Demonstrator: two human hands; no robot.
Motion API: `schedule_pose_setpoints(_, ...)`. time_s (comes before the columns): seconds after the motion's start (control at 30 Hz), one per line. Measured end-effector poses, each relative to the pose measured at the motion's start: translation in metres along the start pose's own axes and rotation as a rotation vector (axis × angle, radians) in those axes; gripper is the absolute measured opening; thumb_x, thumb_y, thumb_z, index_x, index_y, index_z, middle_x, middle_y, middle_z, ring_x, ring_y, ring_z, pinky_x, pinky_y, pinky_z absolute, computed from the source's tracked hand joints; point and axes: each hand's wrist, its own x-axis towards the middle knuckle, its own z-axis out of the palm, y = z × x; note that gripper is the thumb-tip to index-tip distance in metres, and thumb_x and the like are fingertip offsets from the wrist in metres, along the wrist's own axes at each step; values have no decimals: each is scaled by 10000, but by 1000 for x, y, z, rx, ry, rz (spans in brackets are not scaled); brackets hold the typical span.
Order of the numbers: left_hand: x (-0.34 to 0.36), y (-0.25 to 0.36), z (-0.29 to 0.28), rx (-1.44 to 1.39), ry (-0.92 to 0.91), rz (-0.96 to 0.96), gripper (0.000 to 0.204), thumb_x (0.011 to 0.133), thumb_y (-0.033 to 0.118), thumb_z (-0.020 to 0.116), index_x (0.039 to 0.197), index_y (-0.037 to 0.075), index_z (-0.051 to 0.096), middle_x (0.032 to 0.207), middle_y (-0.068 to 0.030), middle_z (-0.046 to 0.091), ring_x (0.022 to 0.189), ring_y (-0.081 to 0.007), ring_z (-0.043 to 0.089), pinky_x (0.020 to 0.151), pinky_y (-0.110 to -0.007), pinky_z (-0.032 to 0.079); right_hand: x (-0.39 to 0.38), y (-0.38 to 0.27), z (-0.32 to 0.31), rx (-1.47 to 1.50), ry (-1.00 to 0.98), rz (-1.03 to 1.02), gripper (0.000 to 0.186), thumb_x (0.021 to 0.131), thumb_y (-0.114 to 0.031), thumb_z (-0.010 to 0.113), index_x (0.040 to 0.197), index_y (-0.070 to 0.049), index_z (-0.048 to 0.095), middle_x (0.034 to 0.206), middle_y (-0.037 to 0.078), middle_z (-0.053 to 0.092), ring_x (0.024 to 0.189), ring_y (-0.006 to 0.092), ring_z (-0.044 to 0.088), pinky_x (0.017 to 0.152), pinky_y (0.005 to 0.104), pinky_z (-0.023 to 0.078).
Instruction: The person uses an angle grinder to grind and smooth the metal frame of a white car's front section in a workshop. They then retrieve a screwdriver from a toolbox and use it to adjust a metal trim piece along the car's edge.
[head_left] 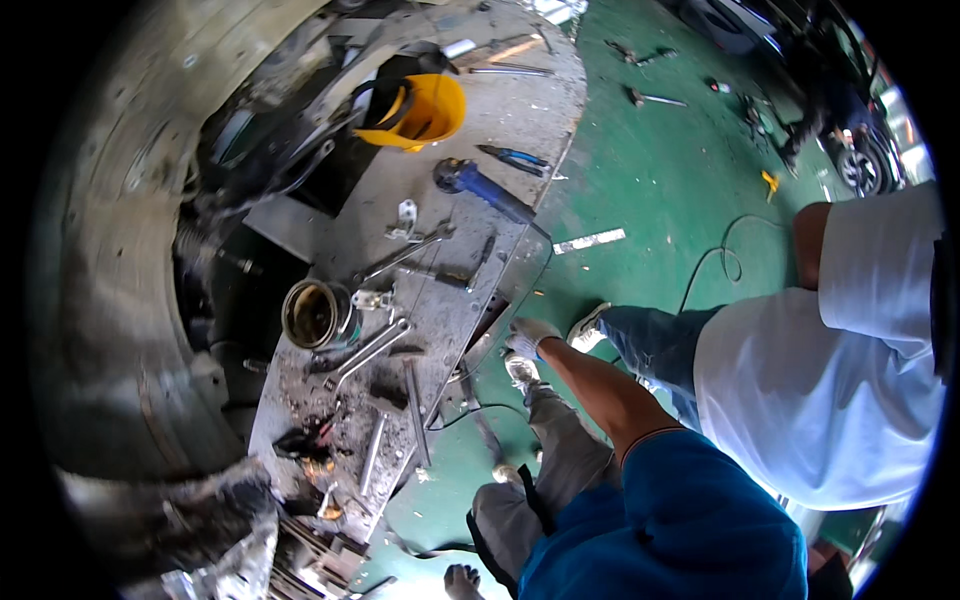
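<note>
My right hand (530, 338), in a whitish work glove, hangs just off the edge of the metal-topped bench (400, 290). Its fingers are loosely bent and a little apart, with nothing seen in them. My left hand (462, 582), in a greyish glove, shows only partly at the lower edge; its fingers are foreshortened. On the bench, nearest my right hand, lie a hammer (378, 440), a second long-handled hammer (415, 420), wrenches (370, 355) and an open tin (318, 314). Farther along are a blue angle grinder (485, 190), blue-handled pliers (515, 158) and a yellow helmet (430, 112).
A co-worker in a white shirt (810, 400) and jeans stands close at my right. Big vehicle body panels (120, 250) rise beyond the bench. On the green floor (640, 200) are a cable (735, 262), a white strip (588, 241) and scattered tools. Another person (815, 115) is by a wheel (862, 170).
</note>
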Motion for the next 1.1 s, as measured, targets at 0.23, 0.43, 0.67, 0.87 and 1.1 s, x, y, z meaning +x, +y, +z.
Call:
schedule_pose_setpoints(0.23, -51, 189, 196, 338, -339, 497, 459, 1008, 68, 592, 1434, -60, 478, 1351, -162, 568, 1177, -254, 610, 1005, -373, 523, -21, 1, -126, 139, 163, 120, 409, 910, -395, 537, 1125, -105, 730, 1132, 221, 716, 1058, 423, 679, 928, 515, 519)
schedule_pose_setpoints(0.43, -92, 308, 308, 627, -390, 773, 454, 1033, 160, 644, 1425, -37, 529, 1346, -157, 631, 1172, -197, 612, 948, -322, 513, 37, 41, -263, 390, 563, 376, 407, 938, -369, 508, 1169, -108, 719, 1135, 222, 722, 1077, 418, 680, 942, 499, 538)
schedule_pose_setpoints(0.67, -29, 303, 422, 680, -297, 596, 432, 1030, 141, 626, 1403, -56, 534, 1296, -151, 647, 1144, -224, 622, 981, -340, 514, 261, 118, -378, 160, 802, 327, 511, 921, -302, 598, 1410, -161, 555, 1342, 151, 623, 1221, 402, 595, 993, 493, 527)
schedule_pose_setpoints(0.87, 25, 268, 518, 698, -188, 353, 419, 1030, 154, 627, 1384, -57, 548, 1255, -145, 657, 1109, -220, 627, 962, -340, 520, 428, 150, -454, 81, 972, 140, 462, 950, -207, 499, 1392, -111, 589, 1382, 133, 601, 1232, 339, 591, 1014, 457, 519)
schedule_pose_setpoints(1.1, 47, 265, 604, 698, -144, 227, 406, 1030, 168, 628, 1361, -59, 564, 1207, -138, 670, 1068, -216, 633, 939, -340, 527, 544, 164, -542, -105, 1020, 7, 390, 1018, -230, 403, 1312, -149, 646, 1325, 91, 648, 1277, 287, 576, 1060, 458, 485)
